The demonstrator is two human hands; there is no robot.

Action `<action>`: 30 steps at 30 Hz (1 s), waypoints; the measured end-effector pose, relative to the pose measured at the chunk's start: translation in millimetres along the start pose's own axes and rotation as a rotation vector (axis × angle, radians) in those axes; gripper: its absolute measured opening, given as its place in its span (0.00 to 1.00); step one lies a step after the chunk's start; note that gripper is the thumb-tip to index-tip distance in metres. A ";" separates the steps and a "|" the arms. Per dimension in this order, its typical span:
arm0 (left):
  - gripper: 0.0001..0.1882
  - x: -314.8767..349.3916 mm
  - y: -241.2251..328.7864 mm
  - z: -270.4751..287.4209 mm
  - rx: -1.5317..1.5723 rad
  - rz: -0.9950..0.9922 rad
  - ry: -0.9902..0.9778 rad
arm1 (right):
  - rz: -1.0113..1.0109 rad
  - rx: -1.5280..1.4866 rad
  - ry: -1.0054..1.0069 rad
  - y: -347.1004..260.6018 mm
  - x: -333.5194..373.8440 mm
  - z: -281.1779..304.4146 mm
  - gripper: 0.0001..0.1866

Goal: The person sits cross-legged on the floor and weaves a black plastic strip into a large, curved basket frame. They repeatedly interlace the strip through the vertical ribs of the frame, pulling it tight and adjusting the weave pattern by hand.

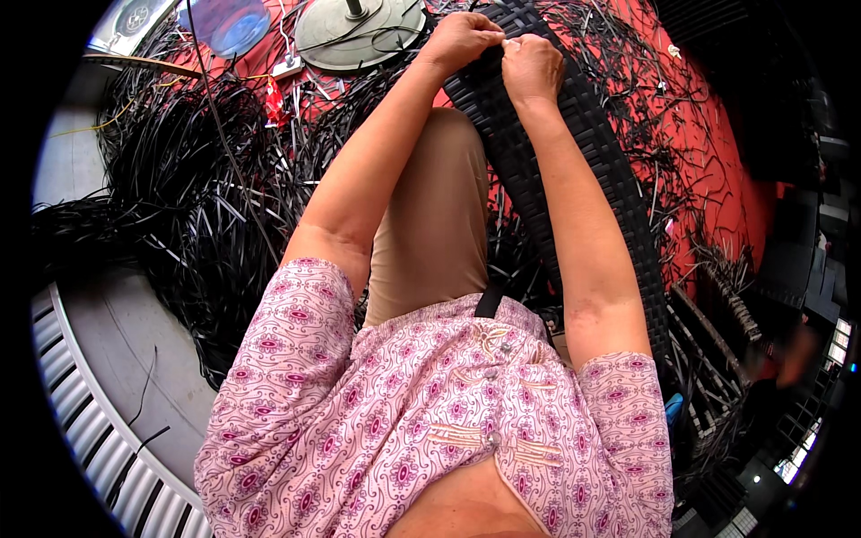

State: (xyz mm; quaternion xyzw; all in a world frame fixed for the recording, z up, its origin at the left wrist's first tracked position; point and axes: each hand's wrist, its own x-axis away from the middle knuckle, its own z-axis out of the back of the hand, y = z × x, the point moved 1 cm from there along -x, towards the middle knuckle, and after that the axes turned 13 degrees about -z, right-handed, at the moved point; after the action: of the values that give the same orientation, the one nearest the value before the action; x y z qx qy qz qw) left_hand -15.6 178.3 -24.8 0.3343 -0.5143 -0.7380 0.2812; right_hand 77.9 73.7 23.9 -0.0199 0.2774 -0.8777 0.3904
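- Left hand [465, 40] and right hand [535, 72] close together now, at the woven black panel's [597, 148] far end!
- Fingertips [491, 36] pressed together on both; what they're pinching, can't tell.
- Panel slants past the person's knee [441, 170], loose black strips [166, 125] heaped left.

red floor [749, 202], bright windows [840, 342] at far right.

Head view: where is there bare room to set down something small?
Mostly bare: the grey surface between the black strip heap and the white slatted rim, though loose strips lie there. Crowded: the red floor beside the woven black panel.
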 end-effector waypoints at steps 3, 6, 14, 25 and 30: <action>0.11 -3.1 -0.7 -0.7 0.140 0.052 0.008 | 0.067 -0.079 0.042 3.9 6.8 0.5 0.16; 0.10 -6.9 -21.2 1.9 0.177 0.035 0.045 | 0.123 -0.177 0.110 6.4 11.1 -5.4 0.16; 0.10 -5.8 -14.2 0.5 0.207 0.003 0.117 | 0.073 -0.191 0.093 9.6 6.5 -4.7 0.17; 0.10 -3.5 55.5 42.2 0.091 -0.042 0.096 | 0.381 -0.328 0.126 -15.8 -26.8 14.1 0.12; 0.09 -19.3 40.0 44.5 0.213 -0.105 0.139 | 0.067 -0.591 -0.251 -17.3 -42.5 2.9 0.14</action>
State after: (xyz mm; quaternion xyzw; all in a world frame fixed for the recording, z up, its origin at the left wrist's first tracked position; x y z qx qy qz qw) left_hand -35.7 205.9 28.1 0.4392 -0.5509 -0.6678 0.2402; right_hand 96.5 111.2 42.8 -0.2313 0.4704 -0.7366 0.4274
